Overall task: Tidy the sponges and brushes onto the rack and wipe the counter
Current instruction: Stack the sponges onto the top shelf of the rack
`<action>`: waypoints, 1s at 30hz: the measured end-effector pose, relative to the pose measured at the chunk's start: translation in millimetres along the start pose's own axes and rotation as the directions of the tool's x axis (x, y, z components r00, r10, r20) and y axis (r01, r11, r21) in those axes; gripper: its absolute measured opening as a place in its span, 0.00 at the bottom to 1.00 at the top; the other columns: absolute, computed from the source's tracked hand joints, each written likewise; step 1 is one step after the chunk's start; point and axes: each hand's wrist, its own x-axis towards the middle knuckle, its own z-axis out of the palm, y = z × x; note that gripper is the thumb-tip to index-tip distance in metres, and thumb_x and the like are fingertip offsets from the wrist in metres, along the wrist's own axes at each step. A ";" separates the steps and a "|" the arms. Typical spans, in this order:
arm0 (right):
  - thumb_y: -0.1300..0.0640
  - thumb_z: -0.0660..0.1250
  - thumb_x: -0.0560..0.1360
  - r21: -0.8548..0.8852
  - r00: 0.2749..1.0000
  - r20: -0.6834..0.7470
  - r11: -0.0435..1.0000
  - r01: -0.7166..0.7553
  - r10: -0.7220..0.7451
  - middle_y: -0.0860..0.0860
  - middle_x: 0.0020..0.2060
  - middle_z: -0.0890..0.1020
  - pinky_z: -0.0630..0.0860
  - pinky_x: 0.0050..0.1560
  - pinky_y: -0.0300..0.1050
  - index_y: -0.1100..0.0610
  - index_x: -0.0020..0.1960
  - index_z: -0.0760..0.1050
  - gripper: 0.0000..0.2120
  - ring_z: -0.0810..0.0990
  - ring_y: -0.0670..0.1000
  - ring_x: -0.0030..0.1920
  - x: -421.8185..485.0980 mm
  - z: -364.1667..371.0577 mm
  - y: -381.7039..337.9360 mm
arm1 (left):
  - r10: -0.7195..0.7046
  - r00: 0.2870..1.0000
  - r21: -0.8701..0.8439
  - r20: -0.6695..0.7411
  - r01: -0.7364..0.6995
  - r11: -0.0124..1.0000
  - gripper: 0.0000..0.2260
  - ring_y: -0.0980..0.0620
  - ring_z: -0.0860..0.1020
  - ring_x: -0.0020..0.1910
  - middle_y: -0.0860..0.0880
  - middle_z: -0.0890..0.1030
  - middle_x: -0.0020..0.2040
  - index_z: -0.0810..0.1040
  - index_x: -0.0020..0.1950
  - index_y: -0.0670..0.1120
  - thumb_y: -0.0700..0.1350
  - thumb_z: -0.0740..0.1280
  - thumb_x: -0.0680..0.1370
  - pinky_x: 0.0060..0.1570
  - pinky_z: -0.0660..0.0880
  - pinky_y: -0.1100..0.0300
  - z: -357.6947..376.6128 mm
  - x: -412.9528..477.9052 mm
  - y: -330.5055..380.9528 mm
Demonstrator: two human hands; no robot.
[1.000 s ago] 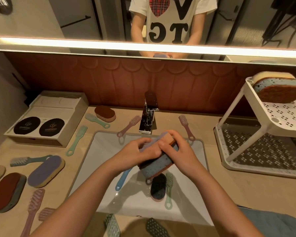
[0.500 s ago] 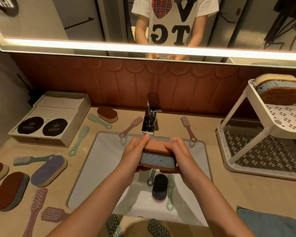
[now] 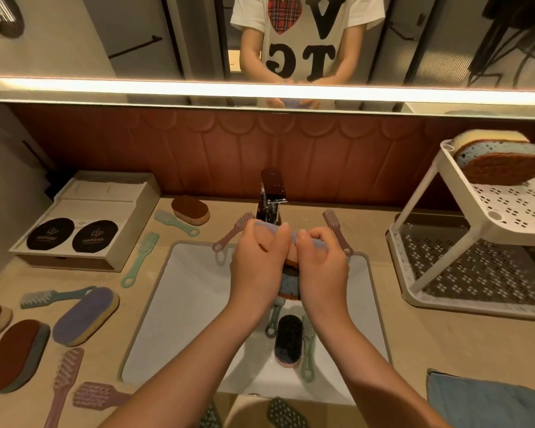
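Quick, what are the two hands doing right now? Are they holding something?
Left hand: closed, gripping the sponges over the sink.
Right hand: closed, gripping the same sponges.

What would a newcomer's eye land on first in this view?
The left hand and right hand gripping a layered sponge together above the sink, centre frame. Then the scatter on the counter left of the sink, such as the purple-topped sponge, and the white rack at right with a brown-faced sponge on its top shelf.

Rack [image 3: 488,230] right of sink [image 3: 198,304]; box [image 3: 84,223] left.
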 end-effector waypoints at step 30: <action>0.57 0.68 0.74 0.015 0.860 0.479 0.978 -0.207 0.174 0.46 0.58 0.74 0.79 0.50 0.37 0.46 0.67 0.64 0.25 0.77 0.38 0.53 39.7 -100.8 -12.4 | -0.187 0.881 -0.010 0.434 0.212 0.977 0.23 0.45 0.79 0.53 0.44 0.78 0.53 0.73 0.55 0.48 0.65 0.64 0.71 0.54 0.77 0.41 15.5 27.9 29.1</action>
